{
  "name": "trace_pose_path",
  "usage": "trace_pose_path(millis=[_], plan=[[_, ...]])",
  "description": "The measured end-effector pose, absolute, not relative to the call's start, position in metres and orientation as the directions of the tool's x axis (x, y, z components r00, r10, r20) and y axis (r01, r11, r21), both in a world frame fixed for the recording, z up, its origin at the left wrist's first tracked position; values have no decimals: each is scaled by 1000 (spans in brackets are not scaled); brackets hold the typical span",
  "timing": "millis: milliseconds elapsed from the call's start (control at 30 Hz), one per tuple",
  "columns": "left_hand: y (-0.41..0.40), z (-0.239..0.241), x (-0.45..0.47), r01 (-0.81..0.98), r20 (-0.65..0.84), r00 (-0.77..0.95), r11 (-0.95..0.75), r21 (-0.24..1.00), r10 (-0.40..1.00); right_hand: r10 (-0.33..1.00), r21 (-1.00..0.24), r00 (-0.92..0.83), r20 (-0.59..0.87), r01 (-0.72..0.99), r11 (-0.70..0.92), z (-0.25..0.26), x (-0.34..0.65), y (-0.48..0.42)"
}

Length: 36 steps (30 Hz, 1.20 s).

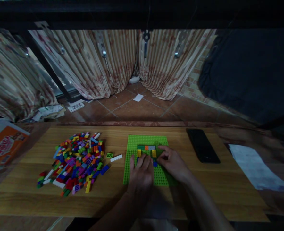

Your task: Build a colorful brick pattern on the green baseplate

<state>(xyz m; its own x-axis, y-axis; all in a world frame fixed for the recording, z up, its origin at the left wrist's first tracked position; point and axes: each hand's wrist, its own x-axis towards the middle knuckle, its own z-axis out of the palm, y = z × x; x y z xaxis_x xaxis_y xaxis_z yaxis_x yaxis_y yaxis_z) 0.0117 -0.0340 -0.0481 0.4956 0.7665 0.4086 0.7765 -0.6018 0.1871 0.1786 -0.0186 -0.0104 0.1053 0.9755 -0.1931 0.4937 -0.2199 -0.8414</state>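
Dim, underexposed view; edges warped and blurred, perhaps by the lens.

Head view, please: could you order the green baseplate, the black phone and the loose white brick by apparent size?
1. green baseplate, though partly covered
2. black phone
3. white brick, clearly smallest

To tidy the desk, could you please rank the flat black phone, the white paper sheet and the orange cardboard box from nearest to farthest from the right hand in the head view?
1. Flat black phone, just right of the right hand.
2. White paper sheet, farther right.
3. Orange cardboard box, far left.
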Motion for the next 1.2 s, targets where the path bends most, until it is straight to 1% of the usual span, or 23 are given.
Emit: trace_pose_path(millis=[100,200,333,500,600,700,800,967,1100,1200], plan=[[-26,-36,6,739,364,472,-585,334,803,976,-868,84,-203,445,-219,-12,184,-19],[-16,-24,-1,719,323,430,-536,443,843,963,-900,137,-230,345,-264,-15,186,-20],[-3,-9,-10,725,344,342,-479,495,874,937,-918,209,-278,231,-324,-21,185,-21],[10,-2,-20,742,387,245,-428,516,889,926,-924,250,-283,187,-333,-27,185,-22],[15,-2,-25,744,377,199,-390,542,905,934,-919,257,-247,244,-310,-28,184,-22],[18,-2,-27,739,356,164,-354,574,920,946,-891,254,-201,354,-284,-25,179,-22],[16,-2,-24,724,334,169,-346,596,927,954,-842,241,-177,466,-274,-20,171,-22],[6,-4,-15,676,284,275,-394,622,919,953,-751,250,-174,592,-292,-15,163,-21],[-1,-9,-10,683,232,376,-437,586,897,949,-733,248,-195,606,-309,-14,162,-20],[-2,-10,-6,704,205,386,-431,565,899,949,-736,248,-195,603,-309,-13,162,-19]])
